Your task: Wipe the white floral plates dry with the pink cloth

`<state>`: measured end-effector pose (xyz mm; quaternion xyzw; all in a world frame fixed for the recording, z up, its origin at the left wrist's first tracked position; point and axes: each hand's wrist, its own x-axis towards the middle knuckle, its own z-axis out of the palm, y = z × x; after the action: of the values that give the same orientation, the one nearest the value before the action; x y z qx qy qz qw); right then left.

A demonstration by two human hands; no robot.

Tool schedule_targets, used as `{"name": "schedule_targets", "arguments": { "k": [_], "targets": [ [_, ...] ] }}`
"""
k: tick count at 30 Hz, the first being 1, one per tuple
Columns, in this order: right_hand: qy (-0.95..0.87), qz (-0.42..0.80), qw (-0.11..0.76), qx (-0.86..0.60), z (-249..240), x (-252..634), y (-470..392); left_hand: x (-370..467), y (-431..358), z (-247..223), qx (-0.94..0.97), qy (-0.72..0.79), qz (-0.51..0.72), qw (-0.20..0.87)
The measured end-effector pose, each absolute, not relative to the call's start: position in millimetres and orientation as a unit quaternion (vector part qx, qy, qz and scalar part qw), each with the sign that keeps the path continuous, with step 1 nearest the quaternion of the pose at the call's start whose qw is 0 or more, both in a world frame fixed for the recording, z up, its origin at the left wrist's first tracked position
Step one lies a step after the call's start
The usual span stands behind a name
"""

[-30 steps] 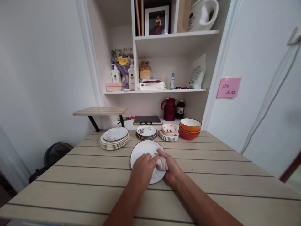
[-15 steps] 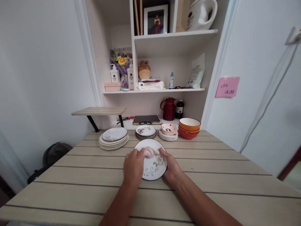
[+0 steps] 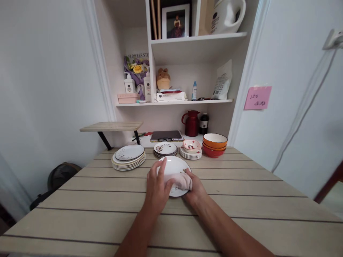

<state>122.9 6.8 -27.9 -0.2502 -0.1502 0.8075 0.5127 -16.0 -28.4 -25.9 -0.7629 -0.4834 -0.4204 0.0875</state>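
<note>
A white plate with a dark rim and a floral print (image 3: 175, 163) is in front of me, over the table. My right hand (image 3: 197, 189) grips its right edge, thumb on top and fingers underneath. Across the plate's lower middle lies a crumpled pale pink cloth (image 3: 182, 180), which covers most of the print. At the plate's left side, my left hand (image 3: 157, 187) has its fingers stretched and apart, with the thumb tip by the cloth's left end. Part of the plate's left rim is hidden behind this hand.
Beyond the plate stand a large plate stack (image 3: 128, 163), a smaller plate stack (image 3: 165, 149), small dishes topped by a pink bowl (image 3: 191, 145), and orange and red bowls (image 3: 214, 144). A raised wooden shelf (image 3: 112, 126) is at back left; a red jug (image 3: 192, 123) stands behind.
My left hand has loosened from the cloth and spread its fingers at the plate's left. The cloth has shifted right and nearer me, over the print. My right hand keeps its grip.
</note>
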Motion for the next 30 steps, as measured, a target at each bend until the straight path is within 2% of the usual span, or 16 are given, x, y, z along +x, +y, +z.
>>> {"name": "schedule_targets", "arguments": {
  "k": [7, 13, 17, 24, 30],
  "targets": [
    [-0.105, 0.768, 0.572, -0.268, -26, 139, 19, -21, -26, -22, -0.667, -0.500, -0.537, 0.130],
    [-0.124, 0.776, 0.566, -0.250, -26, 143, 21, -19, -21, -30, -0.649, -0.604, -0.434, 0.162],
    [-0.177, 0.821, 0.492, -0.231, -21, 147, 19, -23, -21, -31, -0.632, -0.624, -0.426, 0.171],
    [-0.257, 0.819, 0.438, -0.268, -25, 156, 26, -31, -29, -17, -0.701, -0.483, -0.445, 0.279],
    [-0.348, 0.744, 0.465, -0.331, -31, 180, 41, -32, -22, -22, -0.812, -0.360, -0.386, 0.250]
  ]
}}
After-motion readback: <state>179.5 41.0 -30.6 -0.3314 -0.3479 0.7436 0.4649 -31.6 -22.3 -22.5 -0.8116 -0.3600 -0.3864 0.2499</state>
